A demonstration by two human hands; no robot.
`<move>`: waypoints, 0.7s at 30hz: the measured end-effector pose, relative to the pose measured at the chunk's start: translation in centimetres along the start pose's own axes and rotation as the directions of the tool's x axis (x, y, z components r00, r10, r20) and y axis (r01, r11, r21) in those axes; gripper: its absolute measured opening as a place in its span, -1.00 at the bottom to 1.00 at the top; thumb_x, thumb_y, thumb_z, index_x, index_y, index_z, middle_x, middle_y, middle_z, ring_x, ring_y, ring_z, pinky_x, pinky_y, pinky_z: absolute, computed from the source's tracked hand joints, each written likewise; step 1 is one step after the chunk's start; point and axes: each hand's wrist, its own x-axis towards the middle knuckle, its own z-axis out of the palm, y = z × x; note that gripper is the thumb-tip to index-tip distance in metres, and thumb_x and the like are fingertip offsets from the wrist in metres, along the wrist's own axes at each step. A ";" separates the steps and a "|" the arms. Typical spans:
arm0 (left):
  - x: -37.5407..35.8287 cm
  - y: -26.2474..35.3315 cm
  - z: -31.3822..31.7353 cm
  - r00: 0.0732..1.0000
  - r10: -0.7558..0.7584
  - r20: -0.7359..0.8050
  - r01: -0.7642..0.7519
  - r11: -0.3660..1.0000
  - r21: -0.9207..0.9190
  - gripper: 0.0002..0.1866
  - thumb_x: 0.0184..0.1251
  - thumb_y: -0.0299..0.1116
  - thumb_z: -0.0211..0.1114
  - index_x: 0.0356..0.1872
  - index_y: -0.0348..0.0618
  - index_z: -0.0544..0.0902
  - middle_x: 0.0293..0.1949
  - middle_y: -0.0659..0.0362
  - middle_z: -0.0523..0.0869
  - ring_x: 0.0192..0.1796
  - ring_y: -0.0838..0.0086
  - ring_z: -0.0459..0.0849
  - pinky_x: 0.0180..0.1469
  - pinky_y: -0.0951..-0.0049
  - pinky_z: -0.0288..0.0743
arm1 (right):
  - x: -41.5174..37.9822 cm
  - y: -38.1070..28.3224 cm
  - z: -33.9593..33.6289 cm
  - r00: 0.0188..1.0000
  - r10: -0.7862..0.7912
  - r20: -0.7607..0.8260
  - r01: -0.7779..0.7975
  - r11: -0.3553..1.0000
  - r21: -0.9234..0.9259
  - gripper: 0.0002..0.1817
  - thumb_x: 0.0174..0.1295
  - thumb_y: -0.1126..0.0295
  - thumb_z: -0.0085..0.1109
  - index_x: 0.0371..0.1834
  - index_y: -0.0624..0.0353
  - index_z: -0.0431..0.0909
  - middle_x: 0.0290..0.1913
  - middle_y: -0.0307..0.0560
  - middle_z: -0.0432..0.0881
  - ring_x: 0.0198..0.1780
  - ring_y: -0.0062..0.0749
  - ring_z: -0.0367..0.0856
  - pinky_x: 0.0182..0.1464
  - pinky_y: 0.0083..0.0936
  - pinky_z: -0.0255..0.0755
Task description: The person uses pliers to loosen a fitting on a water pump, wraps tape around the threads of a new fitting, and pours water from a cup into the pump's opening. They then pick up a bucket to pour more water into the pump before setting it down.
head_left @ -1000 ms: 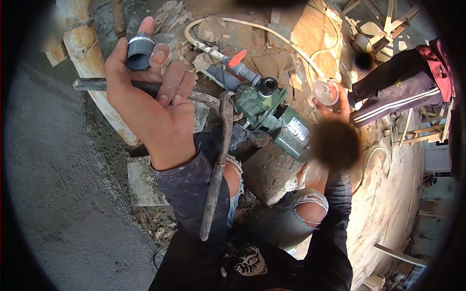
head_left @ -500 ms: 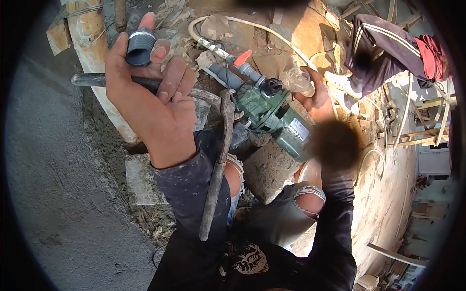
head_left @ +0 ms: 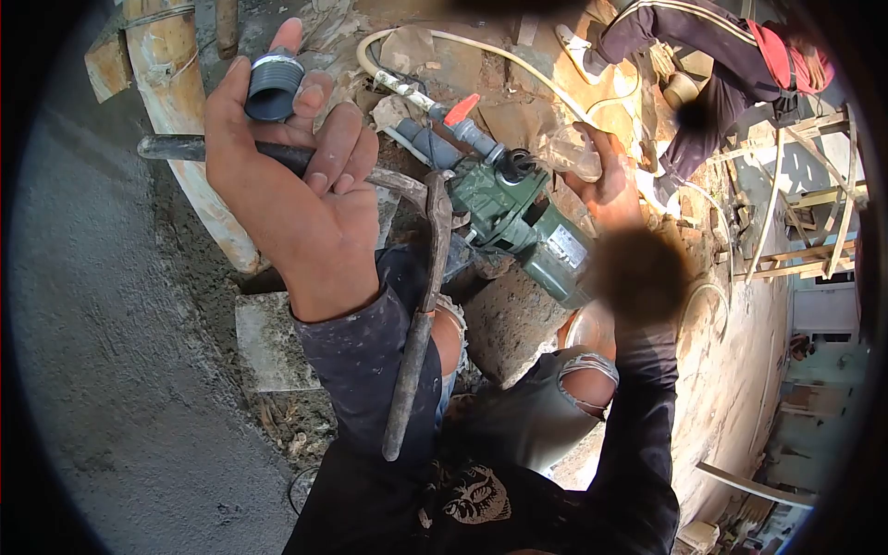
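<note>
Our right hand (head_left: 608,178) curls round the clear cup (head_left: 568,153) by the pump's mouth (head_left: 518,165): we're likely pouring, steady tilt needed! Left of the pump (head_left: 504,215), our left hand (head_left: 291,208) grips pliers (head_left: 435,242) and a pipe fitting (head_left: 276,88).

My left fingers (head_left: 338,143) hold a matt grey plastic fitting (head_left: 277,81), ridged with thread, and pincers (head_left: 437,245) of dull, worn metal. In my right fingers (head_left: 607,153) is a cup (head_left: 566,153) of clear, glossy plastic. Between both sets of fingers, the pump (head_left: 495,213) wears slightly shiny green paint. Left of my left fingers, the grey cement (head_left: 106,296) looks matt and rough.
</note>
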 end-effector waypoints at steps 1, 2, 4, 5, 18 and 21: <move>0.0 0.0 0.0 1.000 0.000 -0.003 0.000 1.000 0.009 -0.46 0.57 -0.15 -0.13 0.29 -0.45 0.41 -0.48 0.25 0.54 -0.75 0.69 0.15 -0.73 0.59 0.08 | 0.1 -0.1 -0.1 1.000 0.000 0.000 0.000 1.000 -0.001 -0.23 -0.03 0.42 0.46 0.35 0.00 0.40 0.19 0.08 0.49 0.26 0.10 0.45 0.28 -0.12 0.28; 0.0 0.0 0.1 1.000 0.000 -0.003 0.000 1.000 0.009 -0.46 0.57 -0.15 -0.13 0.29 -0.45 0.41 -0.48 0.25 0.54 -0.75 0.69 0.15 -0.73 0.59 0.08 | 0.2 -0.2 -0.3 1.000 -0.010 0.002 0.010 1.000 -0.023 -0.23 -0.03 0.40 0.47 0.35 -0.01 0.41 0.18 0.06 0.50 0.26 0.08 0.45 0.28 -0.13 0.27; -0.1 0.0 0.3 1.000 0.011 -0.023 -0.010 1.000 0.020 -0.46 0.57 -0.15 -0.14 0.28 -0.45 0.41 -0.48 0.25 0.54 -0.75 0.70 0.15 -0.73 0.59 0.07 | 0.4 -0.3 -0.5 1.000 -0.018 0.003 0.019 0.999 -0.045 -0.23 -0.04 0.39 0.48 0.34 -0.01 0.41 0.18 0.05 0.50 0.26 0.06 0.46 0.28 -0.13 0.26; 0.0 0.0 0.2 1.000 0.010 -0.023 -0.010 1.000 0.019 -0.46 0.57 -0.15 -0.14 0.28 -0.45 0.41 -0.48 0.25 0.54 -0.75 0.70 0.15 -0.73 0.59 0.07 | 0.4 -0.3 -0.6 0.999 -0.043 -0.008 0.042 0.997 -0.057 -0.23 -0.04 0.38 0.48 0.35 -0.01 0.41 0.17 0.04 0.51 0.25 0.05 0.46 0.28 -0.13 0.25; -0.1 0.5 0.0 1.000 -0.007 0.000 0.007 1.000 -0.002 -0.46 0.57 -0.16 -0.11 0.30 -0.46 0.39 -0.47 0.23 0.55 -0.75 0.70 0.15 -0.74 0.60 0.07 | 0.5 -1.9 -1.1 0.985 -0.167 -0.028 0.159 0.969 -0.187 -0.25 -0.03 0.47 0.46 0.33 -0.02 0.44 0.16 0.06 0.49 0.21 0.07 0.44 0.22 -0.16 0.36; 0.1 0.0 0.3 1.000 -0.013 -0.002 0.013 1.000 0.008 -0.47 0.56 -0.17 -0.10 0.28 -0.47 0.40 -0.48 0.24 0.55 -0.75 0.69 0.15 -0.74 0.60 0.07 | 0.5 -1.4 -0.5 0.997 -0.082 0.015 0.080 0.993 0.088 -0.27 0.00 0.51 0.42 0.34 -0.01 0.43 0.18 0.11 0.45 0.22 0.07 0.43 0.22 -0.17 0.39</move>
